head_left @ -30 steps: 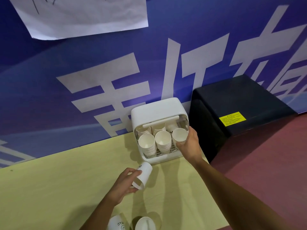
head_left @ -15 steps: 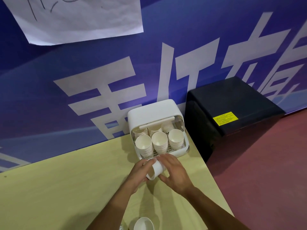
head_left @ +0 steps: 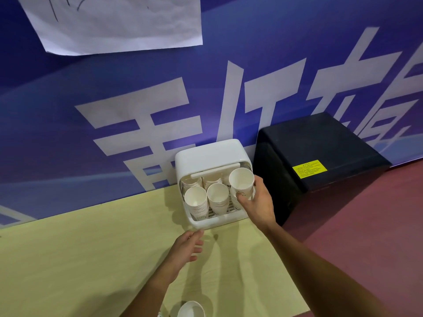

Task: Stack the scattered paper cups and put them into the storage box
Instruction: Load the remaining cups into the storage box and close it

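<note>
Storage box (head_left: 210,154) stands open at the far edge of the table (head_left: 68,259), against the banner wall, already well filled. A front-left stack (head_left: 195,200) and a front-middle stack (head_left: 217,195) show their mouths, more stacks (head_left: 212,179) stand behind, and the front-right stack is mostly hidden by the hand. Right hand (head_left: 258,202) holds one paper cup (head_left: 241,180) at the box's right front corner, fingers and thumb curled round its lower wall. The cup is tilted mouth-out, just over the front-right stack. I cannot tell whether it is seated in that stack yet. Left hand (head_left: 185,248) hovers over the table just short of the box's front lip, fingers loosely spread, holding nothing. A loose cup (head_left: 191,310) sits at the near edge of the table, cut off by the frame, so at least one more is left to fetch, with others possibly out of sight. Judgement: most of the job is done, this cup is nearly home, and the loose one remains. Against half a second ago, when both hands met on this cup on the table right in front of the box, the left has let go and drawn back. The right alone has carried the cup up and right into the box opening.
</note>
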`<state>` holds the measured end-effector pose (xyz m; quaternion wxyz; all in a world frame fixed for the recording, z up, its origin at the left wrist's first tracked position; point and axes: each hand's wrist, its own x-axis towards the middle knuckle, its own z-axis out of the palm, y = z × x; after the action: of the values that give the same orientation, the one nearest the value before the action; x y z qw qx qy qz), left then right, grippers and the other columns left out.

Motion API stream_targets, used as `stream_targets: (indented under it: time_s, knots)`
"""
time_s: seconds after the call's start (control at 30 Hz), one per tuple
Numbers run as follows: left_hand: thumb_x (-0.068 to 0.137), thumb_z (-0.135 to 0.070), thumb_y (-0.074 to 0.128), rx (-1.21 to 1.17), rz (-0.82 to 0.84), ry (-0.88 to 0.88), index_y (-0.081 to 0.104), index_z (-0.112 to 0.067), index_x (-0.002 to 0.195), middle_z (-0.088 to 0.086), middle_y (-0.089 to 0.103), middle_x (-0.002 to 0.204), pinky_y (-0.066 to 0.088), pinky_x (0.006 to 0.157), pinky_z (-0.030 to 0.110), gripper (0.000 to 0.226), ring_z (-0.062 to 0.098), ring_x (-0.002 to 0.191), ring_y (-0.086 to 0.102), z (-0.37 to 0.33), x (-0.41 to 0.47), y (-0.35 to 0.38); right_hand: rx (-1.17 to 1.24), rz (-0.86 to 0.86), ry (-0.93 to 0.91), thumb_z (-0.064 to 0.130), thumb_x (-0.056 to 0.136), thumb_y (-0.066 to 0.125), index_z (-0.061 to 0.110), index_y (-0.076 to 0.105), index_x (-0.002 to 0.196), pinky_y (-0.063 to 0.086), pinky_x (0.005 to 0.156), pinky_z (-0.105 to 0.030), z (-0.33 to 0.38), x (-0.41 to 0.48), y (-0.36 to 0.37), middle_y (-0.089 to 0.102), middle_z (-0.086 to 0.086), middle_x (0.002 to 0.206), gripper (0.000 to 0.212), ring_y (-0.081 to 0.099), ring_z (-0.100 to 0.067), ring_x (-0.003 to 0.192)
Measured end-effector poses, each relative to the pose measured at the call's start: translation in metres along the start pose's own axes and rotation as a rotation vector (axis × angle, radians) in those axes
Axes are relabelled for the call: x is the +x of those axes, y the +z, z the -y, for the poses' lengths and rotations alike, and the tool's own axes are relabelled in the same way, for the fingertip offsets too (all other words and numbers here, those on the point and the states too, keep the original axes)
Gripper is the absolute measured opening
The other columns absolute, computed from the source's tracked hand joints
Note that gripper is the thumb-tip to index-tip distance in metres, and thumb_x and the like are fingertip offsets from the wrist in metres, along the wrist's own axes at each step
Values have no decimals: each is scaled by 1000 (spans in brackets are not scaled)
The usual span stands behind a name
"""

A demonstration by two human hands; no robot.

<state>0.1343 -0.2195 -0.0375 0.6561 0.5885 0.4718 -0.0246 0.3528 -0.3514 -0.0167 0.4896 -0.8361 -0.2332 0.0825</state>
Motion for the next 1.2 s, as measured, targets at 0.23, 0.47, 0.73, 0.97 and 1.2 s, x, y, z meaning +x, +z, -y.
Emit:
stream_targets:
  time_s: [0.23,0.47,0.73,0.97,1.2]
  knots:
    - [89,-50,65,42,-40,10,68,-21,102,2,72,105,55,84,36,33,18,94,71,9,-2,-15,-62,44,111,32,78,82,30,47,123,56,88,-44,-3,8,13,62,7,117,57,62,-17,108]
    - [90,-47,64,51,-53,10,67,-17,102,2,71,105,54,88,38,32,21,99,69,13,-5,-19,-72,46,159,27,75,84,24,51,134,54,95,-46,-4,7,18,62,2,125,67,60,-21,116]
    - [91,-45,64,67,-64,5,66,-16,103,3,70,107,54,89,38,31,19,98,69,13,-6,-21,-72,-2,112,27,82,79,16,39,148,45,109,-44,-1,-21,25,51,-5,145,78,49,-25,133]
    - [92,-44,63,90,-51,20,65,-14,105,7,69,107,49,74,28,32,16,90,65,11,-14,-25,-144,139,90,24,86,75,9,36,149,39,113,-39,0,-79,47,47,-10,148,76,43,-27,137]
    - [93,-39,62,79,-92,40,63,-11,108,2,67,100,46,74,26,31,15,91,65,27,-31,-51,-238,376,83,27,90,72,8,41,148,34,115,-36,5,-118,65,46,-10,150,69,42,-24,139]
